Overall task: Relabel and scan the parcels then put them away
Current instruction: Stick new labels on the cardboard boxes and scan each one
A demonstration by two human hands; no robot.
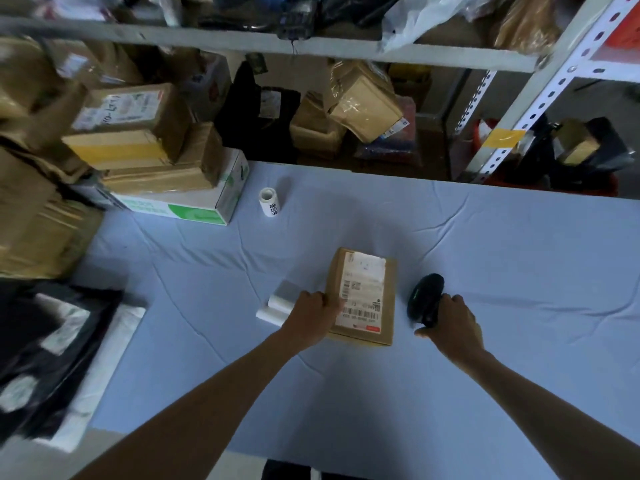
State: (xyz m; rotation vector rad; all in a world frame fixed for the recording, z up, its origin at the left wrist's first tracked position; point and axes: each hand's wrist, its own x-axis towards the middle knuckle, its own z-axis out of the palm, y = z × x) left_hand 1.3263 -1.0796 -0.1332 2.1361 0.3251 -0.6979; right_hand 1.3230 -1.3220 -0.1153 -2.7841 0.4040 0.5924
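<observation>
1. The parcel (377, 308), a small brown cardboard box, lies flat on the table (502, 265), which is covered with a pale blue cloth. It sits about midway between the left and right edges and closer to the near edge than the far one.
2. Its long axis runs from the near edge towards the far edge. A white shipping label (363, 289) faces up, with the barcode at the near end.
3. The parcel's left side is held by the left hand (310, 318). The fingers are curled tightly over the left top edge, with the knuckles up, and they touch the label's lower left part.
4. A black scanner (424, 297) is gripped by the right hand (450, 323), just beside the parcel's right side and apart from it. The fingers are wrapped closed round the handle. The scanner's head points towards the far edge, and a small green light shows on the side facing the parcel.
5. A white strip of paper (277, 303) lies on the cloth just left of the left hand. Whether it touches the parcel cannot be told.
6. A white label roll (269, 202) stands upright nearer the far edge, well apart from the parcel.
7. At the far left corner a white-and-green box (194, 206) carries a stack of brown boxes (138, 133).
8. Black bags (45, 358) lie at the left edge, towards the near corner.
9. Metal shelves (346, 50) loaded with more parcels stand beyond the far edge.
</observation>
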